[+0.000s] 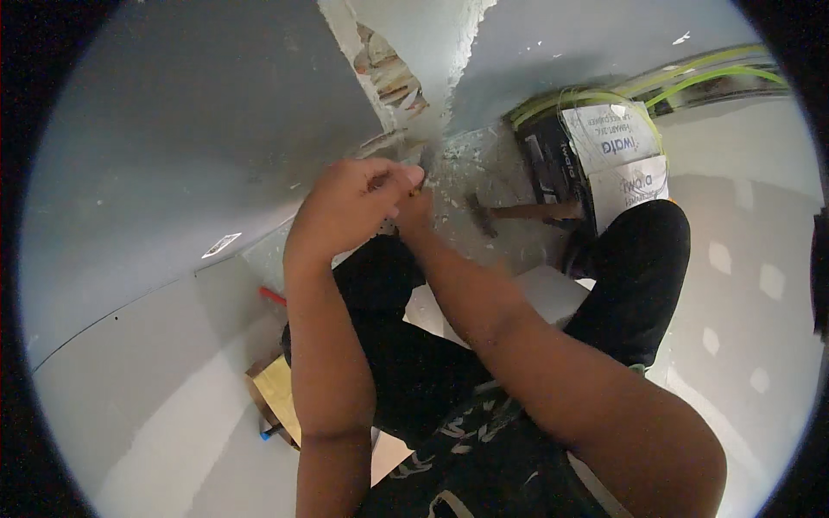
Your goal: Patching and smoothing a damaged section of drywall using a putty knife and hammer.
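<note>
Both my hands are close together at the foot of the wall, just below a broken-out opening (389, 73) that shows rough brown masonry. My left hand (341, 207) is curled, its fingertips meeting over the top of my right hand. Behind it, my right hand (414, 211) is closed, partly hidden by the left. A dark, narrow piece (427, 155) sticks up beside the fingertips; its kind cannot be made out. To the right of my hands, a hammer (527, 212) with a wooden handle lies on the dusty floor.
A black box (548, 160) topped with white printed sheets (613, 138) stands by the wall at right. Yellow-green cables (717, 69) run behind it. My bent knees flank the work spot. A yellow-and-brown object (276, 397) and a red item (273, 296) lie at left. Rubble litters the floor.
</note>
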The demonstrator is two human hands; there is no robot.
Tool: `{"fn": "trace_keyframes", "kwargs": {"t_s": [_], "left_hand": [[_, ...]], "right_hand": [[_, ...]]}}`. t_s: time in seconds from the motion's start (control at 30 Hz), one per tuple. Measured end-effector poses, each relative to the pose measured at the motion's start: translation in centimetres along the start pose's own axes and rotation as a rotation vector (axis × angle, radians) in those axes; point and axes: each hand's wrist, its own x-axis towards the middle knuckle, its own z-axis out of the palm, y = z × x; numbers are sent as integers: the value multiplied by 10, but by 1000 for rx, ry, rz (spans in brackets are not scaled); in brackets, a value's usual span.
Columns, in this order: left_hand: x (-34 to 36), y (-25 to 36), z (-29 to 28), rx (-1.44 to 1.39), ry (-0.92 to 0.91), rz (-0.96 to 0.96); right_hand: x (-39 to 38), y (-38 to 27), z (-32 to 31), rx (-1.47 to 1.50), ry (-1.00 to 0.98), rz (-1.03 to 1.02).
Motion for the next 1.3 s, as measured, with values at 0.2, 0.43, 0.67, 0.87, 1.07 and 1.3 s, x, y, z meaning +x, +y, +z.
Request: {"fn": "trace_keyframes", "kwargs": {"t_s": [0.2,0.43,0.67,0.87,1.07,1.3], "left_hand": [[14,16,4,112,-35,24],[13,23,4,95,14,3],[4,8,4,100,-20,-10],[25,32,14,26,-4,72],[2,2,7,43,-34,-25],[-1,3,3,15,37,-13]], "right_hand": [[104,-30,-4,-492,35,-147],[31,-15,-24,-104,-59,42],[111,-85,-13,-341,78,50],[49,-11,-59,-252,149,-79],[8,-46,-26,-72,-49,5],[5,-55,-23,-52,-160,-4]]}}
